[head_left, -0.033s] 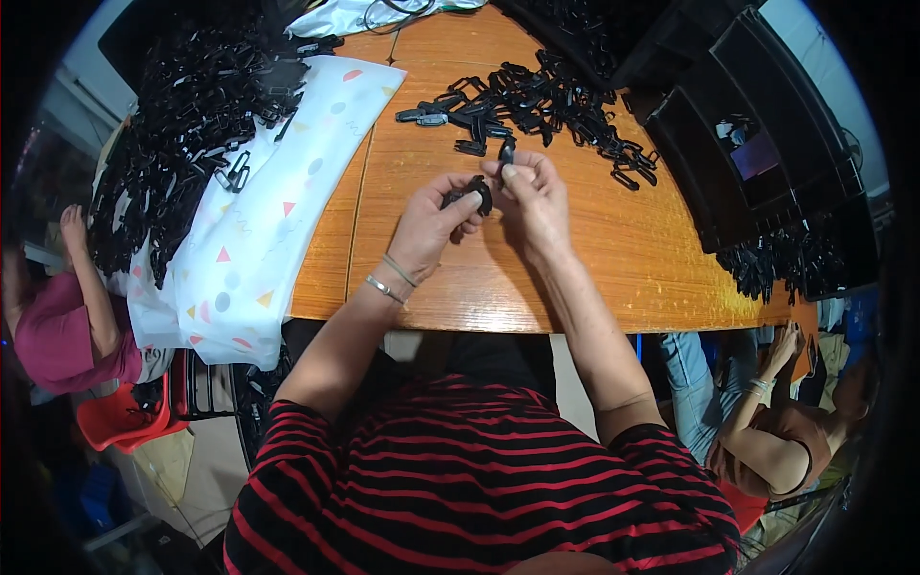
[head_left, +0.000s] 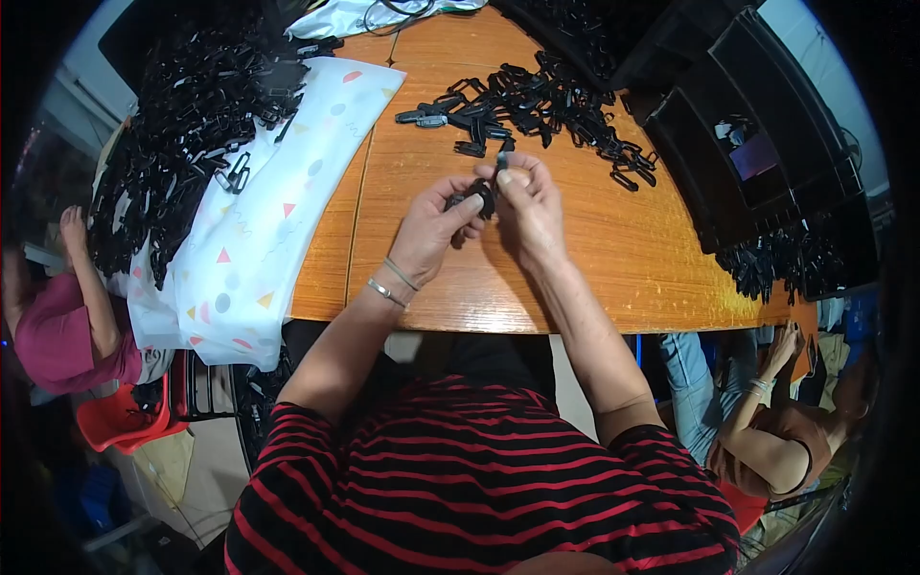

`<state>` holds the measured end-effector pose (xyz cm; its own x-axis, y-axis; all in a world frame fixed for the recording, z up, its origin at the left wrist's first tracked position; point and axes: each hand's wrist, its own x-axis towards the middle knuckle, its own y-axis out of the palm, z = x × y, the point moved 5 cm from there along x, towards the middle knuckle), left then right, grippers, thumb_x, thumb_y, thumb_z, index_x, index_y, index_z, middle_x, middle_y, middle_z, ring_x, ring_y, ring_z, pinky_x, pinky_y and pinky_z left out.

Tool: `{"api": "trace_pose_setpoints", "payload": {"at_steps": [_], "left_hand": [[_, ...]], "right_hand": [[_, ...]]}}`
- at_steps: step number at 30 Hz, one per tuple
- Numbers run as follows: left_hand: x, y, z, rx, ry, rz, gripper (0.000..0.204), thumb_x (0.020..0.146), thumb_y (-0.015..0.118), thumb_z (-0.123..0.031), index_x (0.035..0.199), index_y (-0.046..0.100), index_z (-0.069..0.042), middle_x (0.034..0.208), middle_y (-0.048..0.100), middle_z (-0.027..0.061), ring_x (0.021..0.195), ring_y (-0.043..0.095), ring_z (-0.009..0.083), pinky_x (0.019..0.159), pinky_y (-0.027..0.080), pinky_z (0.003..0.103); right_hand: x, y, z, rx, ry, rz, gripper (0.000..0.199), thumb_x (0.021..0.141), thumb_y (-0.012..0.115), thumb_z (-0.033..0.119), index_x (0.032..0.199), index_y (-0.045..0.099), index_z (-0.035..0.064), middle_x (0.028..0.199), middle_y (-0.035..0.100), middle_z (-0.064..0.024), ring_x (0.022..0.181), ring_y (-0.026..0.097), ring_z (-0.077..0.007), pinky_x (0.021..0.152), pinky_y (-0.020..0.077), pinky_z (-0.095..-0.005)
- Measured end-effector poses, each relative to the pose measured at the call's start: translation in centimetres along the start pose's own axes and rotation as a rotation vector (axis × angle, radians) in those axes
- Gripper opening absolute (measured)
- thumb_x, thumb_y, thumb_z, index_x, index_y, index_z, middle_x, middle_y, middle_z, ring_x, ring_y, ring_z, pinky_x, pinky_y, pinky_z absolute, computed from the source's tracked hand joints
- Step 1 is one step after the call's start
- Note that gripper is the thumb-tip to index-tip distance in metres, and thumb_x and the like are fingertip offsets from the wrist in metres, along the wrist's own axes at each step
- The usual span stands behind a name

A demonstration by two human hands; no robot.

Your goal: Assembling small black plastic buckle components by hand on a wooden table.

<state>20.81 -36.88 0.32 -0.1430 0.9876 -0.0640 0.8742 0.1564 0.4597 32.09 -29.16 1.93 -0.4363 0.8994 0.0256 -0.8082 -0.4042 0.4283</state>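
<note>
My left hand [head_left: 431, 230] and my right hand [head_left: 532, 206] meet above the middle of a wooden table [head_left: 594, 259]. Both pinch a small black plastic clip [head_left: 482, 199] between their fingertips. My left wrist carries two thin bracelets. A loose heap of similar black clips [head_left: 537, 105] lies on the table just beyond my hands.
A white cloth with coloured triangles [head_left: 278, 192] covers the table's left side under a big pile of black parts [head_left: 182, 105]. Black bins [head_left: 747, 125] stand at the right. One person in pink [head_left: 67, 326] sits at the left, another [head_left: 767, 441] at the lower right.
</note>
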Motion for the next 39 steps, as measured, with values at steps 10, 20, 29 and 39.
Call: {"api": "trace_pose_setpoints", "payload": {"at_steps": [10, 20, 29, 39], "left_hand": [[-0.7, 0.4, 0.7, -0.199, -0.09, 0.135, 0.025, 0.093, 0.061, -0.019, 0.114, 0.056, -0.007, 0.088, 0.063, 0.0005, 0.072, 0.062, 0.0082, 0.063, 0.05, 0.021], [-0.9, -2.2, -1.8, 0.189, 0.025, -0.042, 0.021, 0.089, 0.066, -0.013, 0.105, 0.058, -0.004, 0.078, 0.06, -0.0013, 0.063, 0.055, 0.0045, 0.054, 0.042, 0.018], [-0.7, -1.1, -4.1, 0.383, 0.254, 0.077, 0.023, 0.089, 0.065, -0.009, 0.109, 0.058, -0.002, 0.081, 0.059, -0.0011, 0.069, 0.057, 0.0048, 0.06, 0.046, 0.017], [-1.1, -1.8, -2.9, 0.196, 0.096, -0.1, 0.027, 0.09, 0.064, -0.013, 0.114, 0.059, -0.002, 0.077, 0.063, 0.0009, 0.064, 0.058, 0.006, 0.054, 0.045, 0.017]], "right_hand": [[-2.1, 0.5, -0.6, 0.225, 0.029, 0.252, 0.041, 0.094, 0.058, 0.014, 0.131, 0.042, 0.0033, 0.119, 0.06, -0.0158, 0.097, 0.062, -0.0196, 0.073, 0.0529, -0.0293], [-1.8, -0.7, 0.3, -0.147, 0.157, 0.31, 0.029, 0.097, 0.054, 0.014, 0.122, 0.053, -0.0006, 0.112, 0.063, -0.0127, 0.093, 0.066, -0.018, 0.076, 0.0542, -0.0263], [-2.3, -0.1, 1.2, -0.234, 0.445, 0.264, 0.023, 0.093, 0.059, 0.011, 0.111, 0.062, -0.0033, 0.094, 0.069, -0.0112, 0.076, 0.068, -0.0159, 0.066, 0.0577, -0.027], [-3.3, 1.2, 2.3, -0.41, -0.15, 0.037, 0.026, 0.082, 0.07, -0.003, 0.107, 0.063, -0.0017, 0.085, 0.066, -0.0018, 0.072, 0.06, -0.0045, 0.066, 0.049, -0.0176]]}}
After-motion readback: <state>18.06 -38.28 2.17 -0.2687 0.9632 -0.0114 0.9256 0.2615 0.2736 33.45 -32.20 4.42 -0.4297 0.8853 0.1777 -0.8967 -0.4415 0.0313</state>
